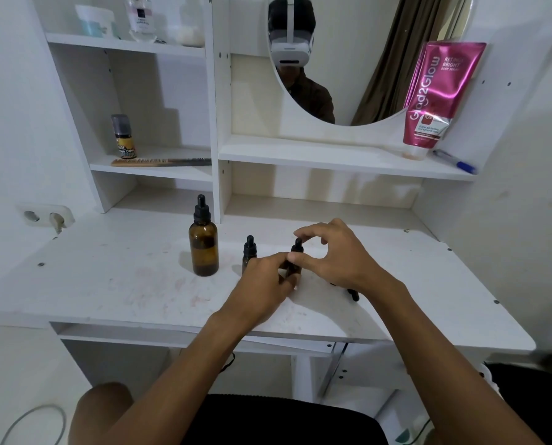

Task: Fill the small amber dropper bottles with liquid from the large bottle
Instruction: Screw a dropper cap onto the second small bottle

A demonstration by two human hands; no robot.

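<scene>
The large amber bottle stands upright on the white desk with its black dropper cap on. Right of it stands a small amber dropper bottle, capped, partly hidden by my left hand. A second small bottle stands between my hands. My left hand grips its body low down. My right hand pinches its black dropper cap with thumb and forefinger. A dark dropper-like piece lies on the desk under my right wrist, mostly hidden.
A shelf unit rises behind the desk, with a comb and a small spray can on the left shelf. A pink tube and a pen sit on the shelf under the round mirror. A wall socket is at the left.
</scene>
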